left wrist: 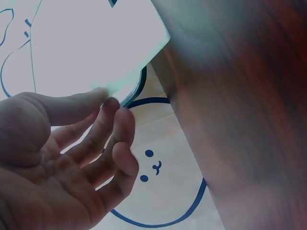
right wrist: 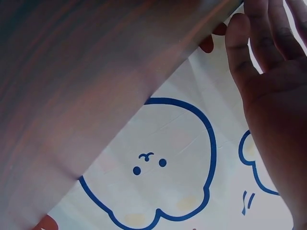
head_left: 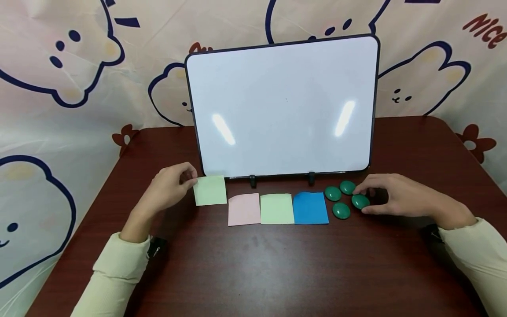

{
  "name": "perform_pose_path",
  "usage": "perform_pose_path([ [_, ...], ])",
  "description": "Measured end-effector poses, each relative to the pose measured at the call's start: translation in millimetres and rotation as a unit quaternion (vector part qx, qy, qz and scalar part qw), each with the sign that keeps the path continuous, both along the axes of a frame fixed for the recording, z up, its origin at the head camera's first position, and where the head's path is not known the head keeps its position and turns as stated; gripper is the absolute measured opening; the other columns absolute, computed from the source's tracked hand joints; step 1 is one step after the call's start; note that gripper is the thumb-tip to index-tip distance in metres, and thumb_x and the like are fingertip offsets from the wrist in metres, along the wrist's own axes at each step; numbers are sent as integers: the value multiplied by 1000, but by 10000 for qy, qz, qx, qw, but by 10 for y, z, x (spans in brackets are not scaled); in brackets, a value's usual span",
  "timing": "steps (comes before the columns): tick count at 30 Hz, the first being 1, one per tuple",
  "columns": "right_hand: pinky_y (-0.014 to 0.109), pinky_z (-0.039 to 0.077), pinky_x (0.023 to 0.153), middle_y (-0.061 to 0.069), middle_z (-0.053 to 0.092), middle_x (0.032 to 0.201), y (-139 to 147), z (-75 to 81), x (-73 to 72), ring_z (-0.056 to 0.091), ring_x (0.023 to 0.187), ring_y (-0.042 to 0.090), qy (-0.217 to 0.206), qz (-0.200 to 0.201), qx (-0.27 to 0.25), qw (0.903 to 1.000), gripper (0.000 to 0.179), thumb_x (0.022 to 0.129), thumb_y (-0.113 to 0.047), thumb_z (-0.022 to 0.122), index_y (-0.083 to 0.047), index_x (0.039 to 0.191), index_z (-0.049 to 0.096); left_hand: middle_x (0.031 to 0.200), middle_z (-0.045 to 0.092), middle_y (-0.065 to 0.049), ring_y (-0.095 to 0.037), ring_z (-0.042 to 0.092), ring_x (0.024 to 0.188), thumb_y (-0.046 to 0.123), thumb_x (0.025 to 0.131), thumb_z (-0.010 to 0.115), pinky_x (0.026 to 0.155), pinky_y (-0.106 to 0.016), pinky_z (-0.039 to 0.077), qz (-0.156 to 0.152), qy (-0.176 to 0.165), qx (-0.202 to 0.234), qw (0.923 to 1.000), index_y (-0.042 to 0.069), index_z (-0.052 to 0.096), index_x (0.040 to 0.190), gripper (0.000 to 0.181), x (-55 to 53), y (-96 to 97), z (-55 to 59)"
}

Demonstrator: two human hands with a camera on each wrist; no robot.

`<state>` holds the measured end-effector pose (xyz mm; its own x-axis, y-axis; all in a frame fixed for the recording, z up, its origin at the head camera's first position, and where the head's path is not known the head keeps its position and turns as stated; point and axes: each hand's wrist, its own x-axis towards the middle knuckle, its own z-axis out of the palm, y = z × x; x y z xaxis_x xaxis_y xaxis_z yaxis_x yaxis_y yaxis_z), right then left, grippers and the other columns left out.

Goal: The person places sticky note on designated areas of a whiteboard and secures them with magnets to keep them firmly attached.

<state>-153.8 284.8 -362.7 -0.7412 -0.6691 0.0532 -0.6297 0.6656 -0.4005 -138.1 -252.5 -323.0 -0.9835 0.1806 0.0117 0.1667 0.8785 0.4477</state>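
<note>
Leftmost green note: left hand pinches it. Right hand spans a green disc; can't tell if it's gripping

With our left hand we are pinching a pale sheet between thumb and fingers, and we are seeing a brown tabletop beside a face-printed backdrop.

Red word "NICE" on the patterned backdrop, red lettering partly hidden behind the whiteboard
</note>
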Motion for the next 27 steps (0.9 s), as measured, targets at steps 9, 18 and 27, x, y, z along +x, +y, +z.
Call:
perform_pose_path([
  [9, 23, 53, 75, -21, 63, 102, 12, 4, -6, 55, 86, -1, 85, -97, -78, 9999, 40, 80, -32, 84, -28, 117, 69, 93, 64, -11, -25, 58, 84, 9, 95, 65, 72, -37, 47, 214, 924, 466, 9944, 4, 64, 98, 5, -33, 97, -20],
  [18, 24, 54, 78, -22, 63, 103, -4, 3, -3, 56, 88, -1, 118, -143, -42, 9998, 38, 80, -33, 84, -29, 115, 70, 92, 66, -14, -26, 60, 84, 7, 95, 65, 75, -37, 48, 316, 1329, 750, 9878, 4, 66, 98, 5, -129, 204, -24],
  [27, 25, 55, 79, -22, 63, 103, -6, 15, 8, 56, 89, -1, 89, -176, 17, 9998, 37, 79, -34, 84, -32, 113, 70, 94, 68, -16, -27, 62, 83, 7, 95, 66, 74, -37, 48, 469, 1693, 985, 9795, 1, 67, 101, 9, -289, 258, -75],
])
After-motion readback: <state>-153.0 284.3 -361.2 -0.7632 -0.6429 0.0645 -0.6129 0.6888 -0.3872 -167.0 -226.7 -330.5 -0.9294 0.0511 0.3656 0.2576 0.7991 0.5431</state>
